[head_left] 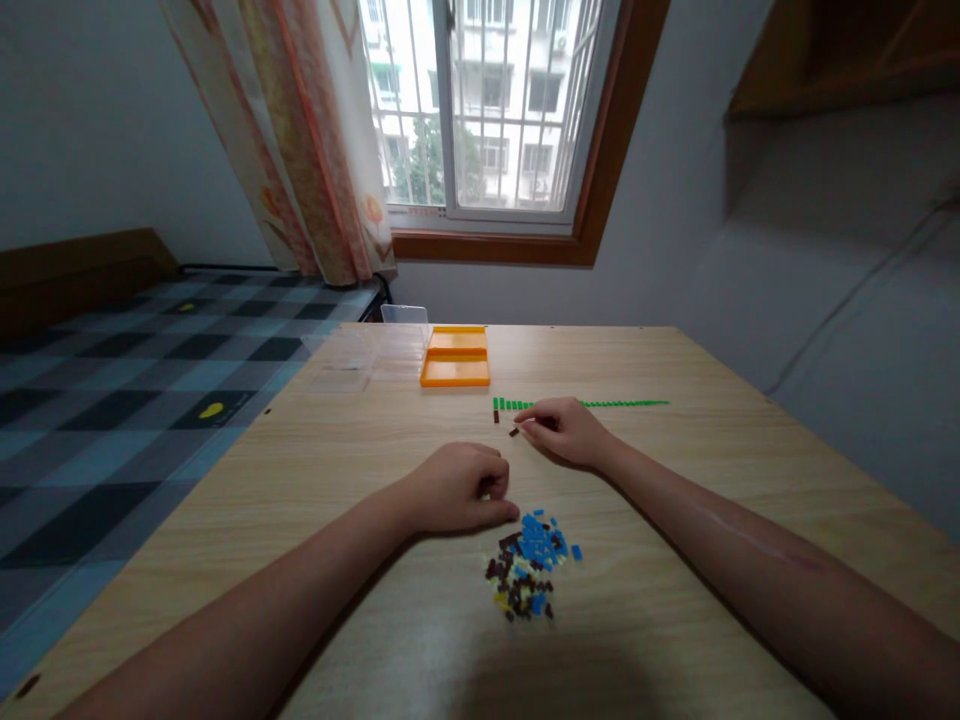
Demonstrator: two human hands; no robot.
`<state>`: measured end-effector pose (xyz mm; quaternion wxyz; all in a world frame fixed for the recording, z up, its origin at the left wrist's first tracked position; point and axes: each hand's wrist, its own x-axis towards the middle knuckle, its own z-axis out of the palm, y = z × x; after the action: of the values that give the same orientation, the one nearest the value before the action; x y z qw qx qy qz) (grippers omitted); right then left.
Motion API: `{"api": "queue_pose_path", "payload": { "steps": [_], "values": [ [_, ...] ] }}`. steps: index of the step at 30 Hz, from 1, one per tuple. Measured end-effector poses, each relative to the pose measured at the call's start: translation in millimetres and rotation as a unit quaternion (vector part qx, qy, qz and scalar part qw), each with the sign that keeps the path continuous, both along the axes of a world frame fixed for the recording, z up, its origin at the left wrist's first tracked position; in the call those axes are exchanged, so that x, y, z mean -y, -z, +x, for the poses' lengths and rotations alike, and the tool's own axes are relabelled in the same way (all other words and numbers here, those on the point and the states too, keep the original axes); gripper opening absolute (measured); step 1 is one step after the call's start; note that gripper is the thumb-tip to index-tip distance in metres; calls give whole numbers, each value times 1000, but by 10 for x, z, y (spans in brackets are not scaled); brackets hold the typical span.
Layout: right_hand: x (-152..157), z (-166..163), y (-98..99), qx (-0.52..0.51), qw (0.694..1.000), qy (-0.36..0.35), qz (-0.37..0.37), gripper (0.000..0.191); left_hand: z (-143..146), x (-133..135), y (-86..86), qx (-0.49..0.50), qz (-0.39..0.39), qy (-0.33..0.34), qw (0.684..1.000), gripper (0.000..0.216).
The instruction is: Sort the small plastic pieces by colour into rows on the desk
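Note:
My right hand (562,430) reaches over the middle of the table, its thumb and index finger pinched at a small brown building brick (514,432). Another brown brick (496,417) lies just below the left end of a long row of green bricks (630,403). Part of that row is hidden behind the right hand. My left hand (461,487) rests on the tabletop with loosely curled fingers; the thumb sits apart from them, and no object shows between. Close to its thumb tip is a loose pile of small blue bricks (541,540), brown bricks (517,603) and yellow ones.
An orange two-part tray (455,381) stands toward the far edge of the wooden table (360,460). Left of it are clear plastic boxes (337,375). A bed with a checked cover (150,370) adjoins on the left; walls and a window (510,120) lie beyond.

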<state>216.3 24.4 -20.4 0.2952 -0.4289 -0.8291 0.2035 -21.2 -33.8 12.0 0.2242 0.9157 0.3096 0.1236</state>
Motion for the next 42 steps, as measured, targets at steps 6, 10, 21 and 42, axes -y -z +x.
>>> {"api": "queue_pose_path", "payload": {
  "steps": [6, 10, 21, 42],
  "values": [
    [65, 66, -13, -96, 988, -47, -113, 27, 20, -15, 12, -31, 8, -6, 999, 30],
    [369, 160, -44, -101, 982, -116, -110, 27, 31, -27, 38, -24, 15, -55, 998, 29],
    [665, 219, -121, -76, 963, -257, -39, 35, 10, 35, -39, -50, 20, -7, 999, 43],
    [716, 249, -137, -45, 965, -256, -17, 20, -11, 15, 5, -7, 17, -21, 1000, 31]
  ]
}}
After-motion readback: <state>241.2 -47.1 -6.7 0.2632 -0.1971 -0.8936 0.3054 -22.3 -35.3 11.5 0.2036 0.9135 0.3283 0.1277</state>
